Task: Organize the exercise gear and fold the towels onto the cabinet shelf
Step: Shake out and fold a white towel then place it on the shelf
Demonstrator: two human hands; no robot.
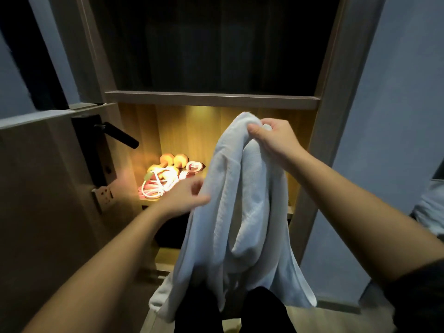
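Hanging from the right hand point(276, 138), the towel point(240, 212) is in the middle of the view, in front of the cabinet point(211, 99). This hand pinches the top of the towel: the thumb point(253, 129) presses on the near side of the cloth, and the other fingers are curled over the bunched top edge, closed tight on it. The towel is pale, almost white, and falls in long loose folds down to the person's dark trousers point(259, 308). It is not folded and it lies on no shelf.

The left hand point(182, 198) is lower and to the left, at the left edge of the towel. It is blurred. Its fingers point(195, 185) look a little bent and not spread wide, and the thumb reaches to the cloth. Whether it grips the towel or only touches it, I cannot tell.

Behind the hands, the lit shelf point(290, 209) has a warm yellow light. At its left part lie the dumbbells point(173, 161), far back, with a white and pink rope point(156, 187) in a loose bundle nearer, and a pink grip point(193, 167) just right of the dumbbells. These things are close together, and the towel hides the right part of the shelf.

On the left stands a door point(36, 188) with a black handle point(120, 135). At the far right edge there is some pale cloth point(430, 207), but it is too cut off to say what it is.
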